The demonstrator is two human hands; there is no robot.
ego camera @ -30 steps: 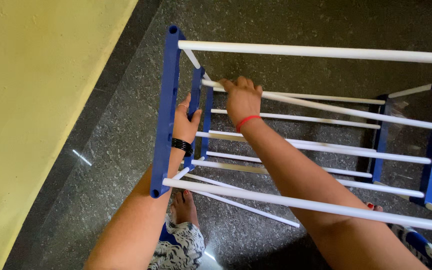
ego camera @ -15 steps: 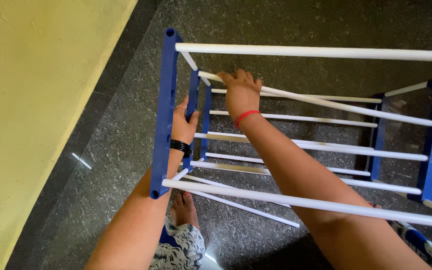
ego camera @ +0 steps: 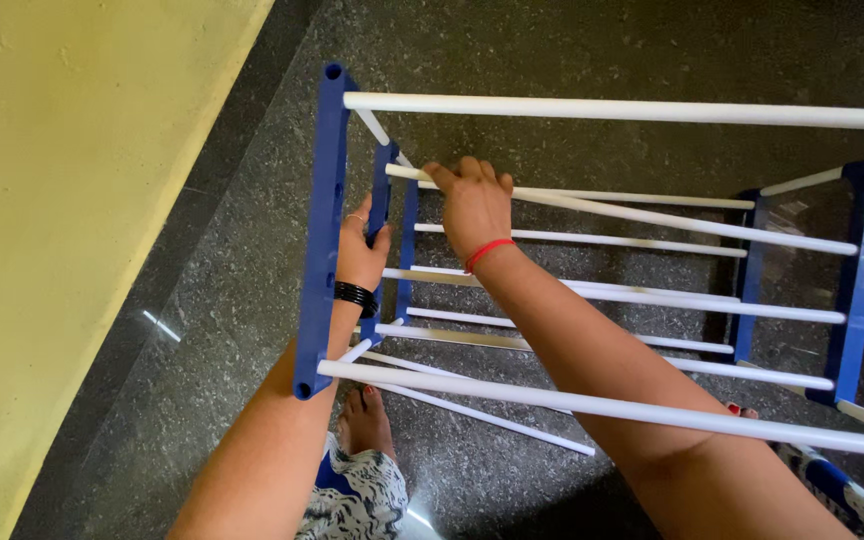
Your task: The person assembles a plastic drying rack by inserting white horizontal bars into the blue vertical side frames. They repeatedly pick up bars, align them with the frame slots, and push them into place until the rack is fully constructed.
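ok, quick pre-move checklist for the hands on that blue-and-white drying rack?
1. Left hand gripping the inner blue plastic upright: ok.
2. Right hand closed over a white metal rod: ok.
3. Right forearm threaded between rods: not ok, could snag.
4. Bare foot under the blue-and-white folding drying rack: not ok.
5. Rack hinges locked: cannot tell.
6. Dark speckled stone floor around rack unobstructed: ok.

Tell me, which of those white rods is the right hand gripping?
The right hand grips the slanted white rod just below the thick top rod, its fingers curled over the rod's left end. The other rods lie lower, untouched; the left hand grasps a blue upright.
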